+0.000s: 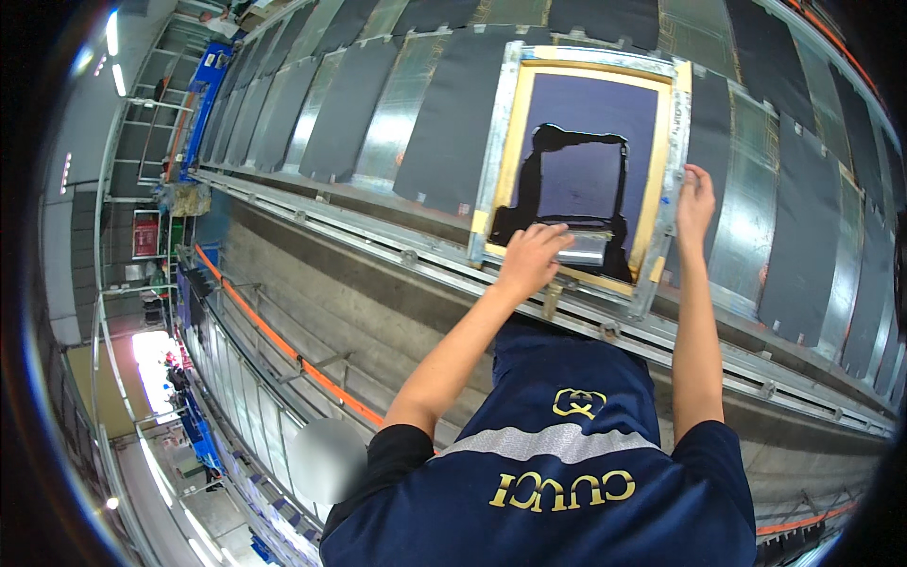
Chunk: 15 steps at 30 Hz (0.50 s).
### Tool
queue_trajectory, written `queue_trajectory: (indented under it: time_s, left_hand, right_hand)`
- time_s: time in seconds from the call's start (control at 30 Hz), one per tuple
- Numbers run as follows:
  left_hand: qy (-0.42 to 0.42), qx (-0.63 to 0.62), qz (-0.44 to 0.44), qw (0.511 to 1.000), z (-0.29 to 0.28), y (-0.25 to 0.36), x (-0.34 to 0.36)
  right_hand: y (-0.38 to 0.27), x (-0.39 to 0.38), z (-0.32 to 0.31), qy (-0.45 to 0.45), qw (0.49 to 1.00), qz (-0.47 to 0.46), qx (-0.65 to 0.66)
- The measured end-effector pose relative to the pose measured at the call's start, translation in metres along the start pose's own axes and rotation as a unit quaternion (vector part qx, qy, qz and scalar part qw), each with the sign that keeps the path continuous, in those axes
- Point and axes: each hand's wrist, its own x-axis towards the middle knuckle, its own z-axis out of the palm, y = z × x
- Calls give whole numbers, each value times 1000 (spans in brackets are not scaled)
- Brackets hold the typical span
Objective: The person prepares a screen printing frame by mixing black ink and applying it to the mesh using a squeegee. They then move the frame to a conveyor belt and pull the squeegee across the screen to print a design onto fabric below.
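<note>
A screen-printing frame [503, 142] with a metal border, yellow inner edging and dark purple mesh [590, 106] lies across the long table. Glossy black ink [552, 140] is spread on the mesh around a rectangular area. My left hand [535, 257] is closed over the left end of a metal squeegee [588, 249], which rests at the near end of the mesh beside the ink. At the frame's right side, my right hand [696, 197] grips the outer edge with bent fingers; some fingertips are hidden.
Dark rectangular panels [444, 123] lie in rows on the table, with shiny strips [387, 118] between them. A metal rail [378, 244] runs along the table's near edge. An orange pipe [312, 371] runs along another table across the aisle. A blue machine part [203, 99] stands at the far left.
</note>
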Motion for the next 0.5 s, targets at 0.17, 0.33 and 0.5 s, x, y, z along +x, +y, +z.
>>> queue_trajectory:
  time_s: [0.17, 0.33, 0.5]
  left_hand:
    - [-33, 13, -1, 999, -67, -139, -31]
    - [-56, 25, 8, 998, -112, -238, -45]
    - [-18, 21, -6, 1000, -130, -282, -64]
  right_hand:
    - [-25, -61, 145, -1, 1000, 12, 11]
    - [-48, -95, 237, -3, 997, 77, -30]
    - [-67, -116, 280, 21, 996, 67, -56]
